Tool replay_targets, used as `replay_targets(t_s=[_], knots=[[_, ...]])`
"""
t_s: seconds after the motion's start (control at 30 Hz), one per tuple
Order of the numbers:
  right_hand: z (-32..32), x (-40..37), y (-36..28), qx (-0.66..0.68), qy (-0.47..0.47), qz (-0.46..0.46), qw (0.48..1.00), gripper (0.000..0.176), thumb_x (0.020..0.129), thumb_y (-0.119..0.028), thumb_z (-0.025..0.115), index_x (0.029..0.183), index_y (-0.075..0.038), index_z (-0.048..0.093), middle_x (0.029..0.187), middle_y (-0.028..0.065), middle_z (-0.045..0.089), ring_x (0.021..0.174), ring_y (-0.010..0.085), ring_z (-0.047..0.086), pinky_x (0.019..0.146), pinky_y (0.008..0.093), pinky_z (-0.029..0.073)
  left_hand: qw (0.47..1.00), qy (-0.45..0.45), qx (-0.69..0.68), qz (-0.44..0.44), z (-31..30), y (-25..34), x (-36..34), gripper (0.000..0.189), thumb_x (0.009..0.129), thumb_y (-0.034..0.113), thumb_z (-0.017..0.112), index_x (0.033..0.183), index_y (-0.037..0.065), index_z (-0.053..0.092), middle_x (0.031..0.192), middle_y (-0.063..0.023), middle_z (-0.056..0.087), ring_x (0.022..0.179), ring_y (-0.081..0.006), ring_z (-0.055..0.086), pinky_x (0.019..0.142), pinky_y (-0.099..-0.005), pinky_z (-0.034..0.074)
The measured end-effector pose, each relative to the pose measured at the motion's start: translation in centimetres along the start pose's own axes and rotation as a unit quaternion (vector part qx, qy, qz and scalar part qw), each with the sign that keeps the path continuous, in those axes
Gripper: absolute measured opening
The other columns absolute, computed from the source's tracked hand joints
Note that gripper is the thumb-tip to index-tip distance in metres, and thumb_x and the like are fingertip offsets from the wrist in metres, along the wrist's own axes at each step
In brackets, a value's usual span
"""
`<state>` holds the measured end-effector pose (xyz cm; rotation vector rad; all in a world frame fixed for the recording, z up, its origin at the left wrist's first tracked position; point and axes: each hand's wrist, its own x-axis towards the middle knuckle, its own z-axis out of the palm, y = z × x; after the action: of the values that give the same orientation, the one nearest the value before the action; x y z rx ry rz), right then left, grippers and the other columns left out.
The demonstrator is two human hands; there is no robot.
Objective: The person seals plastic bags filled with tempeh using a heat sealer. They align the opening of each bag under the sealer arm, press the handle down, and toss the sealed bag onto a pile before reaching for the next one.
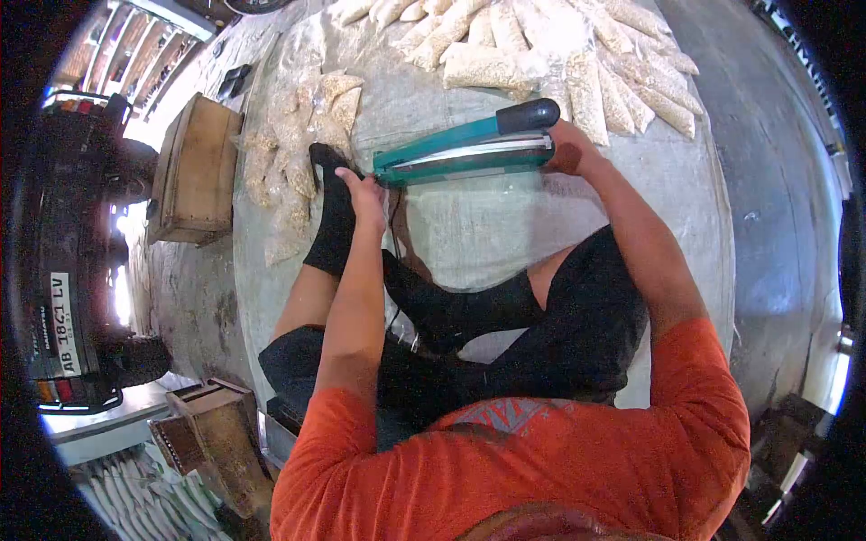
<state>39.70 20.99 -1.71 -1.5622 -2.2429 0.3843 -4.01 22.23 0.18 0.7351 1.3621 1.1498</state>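
Grey woven floor mat (469,230) carries teal bar-shaped heat sealer (460,149), upper centre; right hand (570,149) grasps its handle end; left hand (368,194) touches opposite end, grip indeterminate.

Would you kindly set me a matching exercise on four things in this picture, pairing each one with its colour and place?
Things:
1. heat sealer
2. wooden box
3. filled bags
4. sock

Colour and place:
A. black, worn, right beside one end of the sealer
B. pale, heaped at the far edge of the mat
C. teal, lying across the mat
D. brown, off the mat, to the person's left

Pairs: 1-C, 2-D, 3-B, 4-A
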Motion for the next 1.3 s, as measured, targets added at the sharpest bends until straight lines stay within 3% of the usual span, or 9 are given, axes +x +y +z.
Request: replay_targets(t_s=[0.23, 0.43, 0.57, 0.6, 0.7, 0.8, 1.0, 1.2, 1.3], knots=[[3.1, -1.3, 5.0, 0.232, 0.080, -0.007, 0.969, 0.081, 0.046, -0.027, 0.098, 0.116, -0.008, 0.063, 0.106, 0.0093, 0.065, 0.105, 0.0297, 0.063, 0.096, 0.0393, 0.050, 0.999, 0.032, 0.009, -0.019, 2.1, -0.4, 2.3, 0.085, 0.082, 0.095, 0.018, 0.066, 0.017, 0.049, 0.058, 0.0053, 0.032, 0.051, -0.0127, 0.031, 0.050, -0.0277, 0.024], [2.4, -1.6, 2.9, 0.133, 0.082, 0.018, 0.988, 0.077, 0.043, -0.008, 0.097, 0.113, -0.008, 0.064, 0.104, 0.0054, 0.065, 0.103, 0.0253, 0.064, 0.092, 0.0360, 0.051, 0.999, 0.032, 0.029, 0.002, 1.4, -1.2, 2.2, 0.077, 0.084, 0.092, 0.021, 0.058, 0.021, 0.033, 0.054, 0.0059, 0.028, 0.050, -0.0139, 0.029, 0.050, -0.0286, 0.024], [4.8, -1.3, 3.7, 0.508, 0.075, 0.034, 0.857, 0.078, 0.042, 0.003, 0.094, 0.113, -0.009, 0.064, 0.107, 0.0017, 0.065, 0.107, 0.0188, 0.062, 0.096, 0.0347, 0.051, 0.991, 0.021, 0.111, -0.064, -0.4, -0.4, 1.3, 0.086, 0.092, 0.083, 0.028, 0.095, 0.006, 0.066, 0.075, 0.0009, 0.052, 0.064, -0.0130, 0.041, 0.061, -0.0304, 0.035], [2.9, -1.7, 2.0, 0.337, 0.064, 0.066, 0.937, 0.074, 0.046, 0.003, 0.093, 0.112, -0.009, 0.063, 0.110, 0.0024, 0.066, 0.109, 0.0195, 0.062, 0.099, 0.0344, 0.050, 0.979, 0.011, 0.183, -0.087, -1.0, 0.4, 0.7, 0.081, 0.096, 0.075, 0.037, 0.129, 0.005, 0.061, 0.097, -0.0025, 0.062, 0.081, -0.0131, 0.054, 0.073, -0.0323, 0.043], [2.0, -2.4, 1.3, 0.309, 0.079, 0.069, 0.945, 0.077, 0.048, 0.003, 0.093, 0.118, -0.009, 0.063, 0.113, 0.0027, 0.066, 0.111, 0.0201, 0.061, 0.101, 0.0341, 0.048, 0.935, -0.101, 0.328, -0.086, -1.7, 7.1, -6.2, 0.066, 0.098, 0.068, 0.046, 0.108, 0.006, 0.067, 0.089, 0.0004, 0.058, 0.077, -0.0112, 0.048, 0.067, -0.0299, 0.038], [0.4, -3.7, 3.5, 0.233, 0.000, 0.113, 0.966, 0.081, 0.065, -0.021, 0.092, 0.135, -0.003, 0.056, 0.125, 0.0131, 0.063, 0.119, 0.0261, 0.058, 0.102, 0.0349, 0.046, 0.886, -0.177, 0.426, -0.051, -6.9, 12.7, -11.1, 0.064, 0.098, 0.053, 0.058, 0.141, 0.007, 0.054, 0.134, -0.0109, 0.063, 0.120, -0.0236, 0.060, 0.106, -0.0369, 0.043], [-8.2, -15.3, -0.7, 0.171, 0.139, 0.240, 0.945, 0.060, 0.087, -0.038, 0.075, 0.133, -0.003, 0.059, 0.120, 0.0190, 0.068, 0.112, 0.0310, 0.066, 0.097, 0.0376, 0.050, 0.949, -0.097, 0.294, 0.060, -19.3, 20.9, -23.7, 0.066, 0.101, 0.051, 0.053, 0.147, 0.005, 0.048, 0.137, -0.0107, 0.061, 0.123, -0.0233, 0.058, 0.104, -0.0391, 0.043], [-3.1, -33.7, -1.8, 0.168, 0.332, 0.419, 0.828, 0.038, 0.099, -0.036, 0.058, 0.114, -0.001, 0.059, 0.097, 0.0123, 0.061, 0.087, 0.0218, 0.055, 0.084, 0.0365, 0.048, 0.978, 0.173, 0.076, 0.084, -37.3, 7.5, -25.6, 0.055, 0.099, 0.045, 0.054, 0.135, 0.004, 0.057, 0.132, -0.0155, 0.063, 0.119, -0.0244, 0.059, 0.103, -0.0355, 0.043], [6.2, -40.8, -1.1, 0.275, 0.414, 0.352, 0.793, 0.036, 0.101, -0.030, 0.054, 0.126, -0.004, 0.061, 0.115, 0.0122, 0.067, 0.097, 0.0245, 0.063, 0.078, 0.0380, 0.048, 0.857, 0.197, 0.475, 0.033, -32.8, -2.6, -31.5, 0.053, 0.098, 0.041, 0.056, 0.135, 0.004, 0.058, 0.127, -0.0152, 0.066, 0.118, -0.0248, 0.060, 0.099, -0.0340, 0.045]])
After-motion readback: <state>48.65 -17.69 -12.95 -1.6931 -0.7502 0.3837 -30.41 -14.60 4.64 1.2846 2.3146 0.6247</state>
